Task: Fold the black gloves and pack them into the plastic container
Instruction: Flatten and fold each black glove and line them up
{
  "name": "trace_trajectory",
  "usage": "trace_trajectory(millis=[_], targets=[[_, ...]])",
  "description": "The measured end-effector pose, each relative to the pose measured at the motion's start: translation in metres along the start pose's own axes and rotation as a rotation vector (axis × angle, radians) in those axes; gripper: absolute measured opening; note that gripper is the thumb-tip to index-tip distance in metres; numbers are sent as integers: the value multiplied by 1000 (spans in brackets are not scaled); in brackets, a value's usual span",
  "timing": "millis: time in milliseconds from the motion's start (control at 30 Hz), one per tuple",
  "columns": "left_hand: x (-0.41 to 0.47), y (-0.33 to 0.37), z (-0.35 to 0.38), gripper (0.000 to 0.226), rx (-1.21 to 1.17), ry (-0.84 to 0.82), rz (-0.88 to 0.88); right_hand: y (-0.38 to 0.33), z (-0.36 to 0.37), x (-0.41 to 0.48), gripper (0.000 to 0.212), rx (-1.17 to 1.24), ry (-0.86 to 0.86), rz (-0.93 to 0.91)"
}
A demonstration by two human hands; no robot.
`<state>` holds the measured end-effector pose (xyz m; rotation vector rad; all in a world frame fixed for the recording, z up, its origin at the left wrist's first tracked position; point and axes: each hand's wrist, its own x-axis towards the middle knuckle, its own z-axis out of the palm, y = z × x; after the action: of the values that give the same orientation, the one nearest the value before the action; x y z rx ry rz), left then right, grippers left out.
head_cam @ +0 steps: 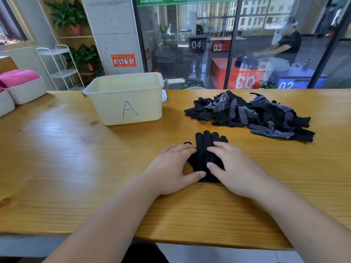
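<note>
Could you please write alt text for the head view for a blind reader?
A left hand and right hand press a black glove flat on a wooden table. Behind stand a pale plastic container marked A and, to its right, a heap of dotted black gloves.

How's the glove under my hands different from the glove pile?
The flat glove lies spread, fingers straight; the glove pile is crumpled. The flat glove shows plain black; the pile shows white dots. The left hand and right hand press the flat glove; nothing touches the pile. Both are black.
</note>
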<state>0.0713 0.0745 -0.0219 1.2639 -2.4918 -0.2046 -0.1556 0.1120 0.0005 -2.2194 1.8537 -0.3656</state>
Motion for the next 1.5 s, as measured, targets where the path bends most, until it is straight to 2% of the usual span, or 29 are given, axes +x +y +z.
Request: trace_trajectory(millis=[100, 200, 267, 333, 467, 533, 700, 833, 967, 1033, 1133, 1200, 1267, 1367, 1500], targets=[[0, 1, 1, 85, -5, 6, 6, 0, 8, 27, 66, -29, -60, -69], [1, 0, 1, 88, -14, 0, -10, 5, 14, 50, 75, -134, -98, -8], [1, 1, -1, 92, -28, -4, -27, 3, 14, 61, 74, -174, -73, 43], [1, 3, -3, 98, -47, -7, -52, -1, 16, 68, 70, -204, -53, -11], [3, 3, -5, 109, -81, -31, -96, 1, 21, 77, 68, -188, -127, -54], [3, 1, -3, 104, -63, -45, -89, 1, 19, 79, 69, -195, -132, -54], [3, -4, 3, 86, 54, -44, -62, 7, 6, 57, 68, -121, 41, -99], [6, -6, 6, 86, 91, -112, -81, 24, 5, 27, 80, -129, -164, -152], [4, -6, 1, 82, 44, -64, -41, 32, 1, 7, 76, -85, -73, -217], [0, -6, -3, 78, -61, -32, 17, 35, 1, -2, 77, -116, -100, -251], [-2, -9, -1, 75, -104, -91, 93, 41, 7, -9, 82, -173, -166, -253], [-1, -10, 1, 76, -101, -100, 98, 44, 7, -9, 83, -110, -118, -288], [0, -7, -1, 70, -138, -64, 97, 46, 2, -8, 72, 35, -25, -344], [-1, -6, -5, 46, -176, 41, 163, 49, -1, -8, 38, 114, 121, -411], [-1, -4, -4, 25, -193, 76, 161, 47, 4, -5, 28, 74, 189, -414]])
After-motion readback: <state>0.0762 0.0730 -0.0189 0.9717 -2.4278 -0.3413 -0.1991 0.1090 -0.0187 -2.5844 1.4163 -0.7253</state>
